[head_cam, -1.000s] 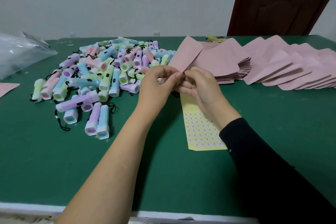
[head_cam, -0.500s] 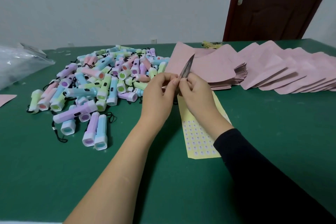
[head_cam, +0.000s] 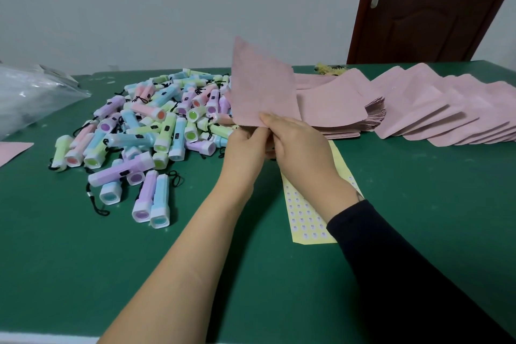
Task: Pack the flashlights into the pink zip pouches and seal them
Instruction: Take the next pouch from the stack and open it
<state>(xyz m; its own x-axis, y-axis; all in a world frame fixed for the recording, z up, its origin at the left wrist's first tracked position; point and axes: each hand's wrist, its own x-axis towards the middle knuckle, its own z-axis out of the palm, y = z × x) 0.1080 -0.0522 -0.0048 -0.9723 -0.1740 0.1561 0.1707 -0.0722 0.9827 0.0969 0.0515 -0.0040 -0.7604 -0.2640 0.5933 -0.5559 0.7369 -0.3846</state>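
A pink zip pouch [head_cam: 262, 86] stands upright above the table centre, its flat face toward me. My left hand [head_cam: 245, 148] and my right hand [head_cam: 300, 148] both pinch its lower edge, thumbs on top. A heap of pastel flashlights [head_cam: 156, 131] with black cords lies on the green table [head_cam: 83, 273] to the left of my hands. Two of them, purple and blue [head_cam: 152, 199], lie side by side nearest me. Stacks of empty pink pouches [head_cam: 418, 109] fan out at the back right.
A yellow sheet of small round stickers [head_cam: 305, 220] lies under my right wrist. A clear plastic bag [head_cam: 30, 95] sits at the far left, with a single pink pouch [head_cam: 12, 149] at the left edge. A brown door [head_cam: 435, 5] stands behind the table.
The pouch turned from edge-on to face-on and rose higher. Both hands kept their pinch on its lower edge and stayed above the sticker sheet.
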